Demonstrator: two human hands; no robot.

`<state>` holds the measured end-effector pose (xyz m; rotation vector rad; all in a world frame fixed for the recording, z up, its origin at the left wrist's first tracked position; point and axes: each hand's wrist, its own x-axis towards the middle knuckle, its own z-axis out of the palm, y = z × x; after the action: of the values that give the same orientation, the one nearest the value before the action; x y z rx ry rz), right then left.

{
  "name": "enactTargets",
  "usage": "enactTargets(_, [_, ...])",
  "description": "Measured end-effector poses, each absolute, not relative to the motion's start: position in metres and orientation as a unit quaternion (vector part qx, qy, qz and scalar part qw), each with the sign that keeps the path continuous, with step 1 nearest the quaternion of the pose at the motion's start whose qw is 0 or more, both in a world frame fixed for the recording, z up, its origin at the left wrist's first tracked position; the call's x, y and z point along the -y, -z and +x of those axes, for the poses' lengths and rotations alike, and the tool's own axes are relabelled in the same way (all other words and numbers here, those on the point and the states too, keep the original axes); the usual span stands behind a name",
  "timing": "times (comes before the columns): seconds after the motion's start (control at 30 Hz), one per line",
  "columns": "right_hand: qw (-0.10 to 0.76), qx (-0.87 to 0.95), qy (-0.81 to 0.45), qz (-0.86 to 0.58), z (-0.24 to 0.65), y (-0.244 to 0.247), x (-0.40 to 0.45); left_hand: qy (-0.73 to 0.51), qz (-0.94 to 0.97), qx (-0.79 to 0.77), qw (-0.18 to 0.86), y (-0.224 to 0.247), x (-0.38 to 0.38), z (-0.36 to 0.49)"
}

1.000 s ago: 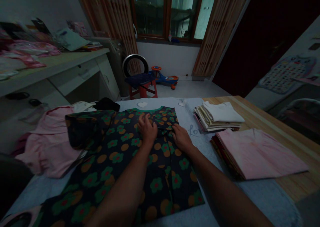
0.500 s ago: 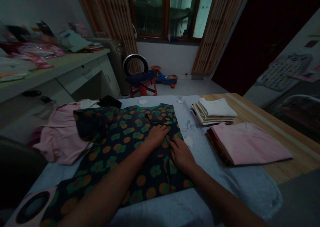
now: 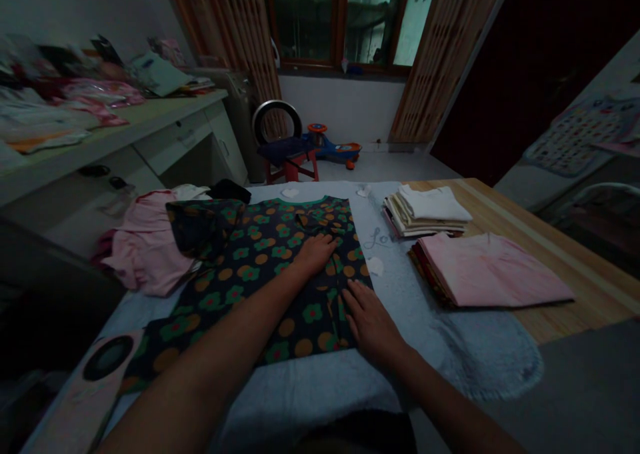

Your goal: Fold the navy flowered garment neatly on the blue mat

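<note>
- Wooden table [image 3: 550,254], grey quilted mat [image 3: 450,347] on it; folded clothes stack [image 3: 487,271] at 3 o'clock
- L hand [image 3: 315,254] flat on floral garment [image 3: 250,261], fingers [image 3: 325,242] released
- R hand [image 3: 373,324] flat at garment's 4 o'clock edge, fingers [image 3: 353,295] released

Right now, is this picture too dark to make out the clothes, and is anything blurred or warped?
In the head view, the room is dim, though the window glows brightest; the floral garment stays readable; the left hand and right hand show no strong blur; the wide lens bends the desk and the curtain toward the edges.
</note>
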<state>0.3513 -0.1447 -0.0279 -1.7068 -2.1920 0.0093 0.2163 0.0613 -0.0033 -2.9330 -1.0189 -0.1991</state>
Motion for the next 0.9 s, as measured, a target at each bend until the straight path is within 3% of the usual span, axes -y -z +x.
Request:
enactTargets(0.4, [0.155, 0.800, -0.073, -0.574, 0.354, 0.008, 0.173, 0.088, -0.906, 0.413, -0.014, -0.002, -0.050, 0.224])
enactTargets(0.63, [0.143, 0.775, -0.146, -0.598, 0.361, -0.032, 0.122, 0.104, -0.909, 0.400, -0.057, 0.008, -0.051, 0.222])
enactTargets(0.73, [0.201, 0.741, -0.072, -0.636, 0.365, -0.020, 0.087, 0.115, -0.906, 0.404, -0.054, 0.014, -0.051, 0.221])
enactTargets(0.9, [0.161, 0.727, -0.050, -0.666, 0.372, 0.016, 0.062, 0.173, -0.888, 0.404, -0.138, 0.017, -0.055, 0.217])
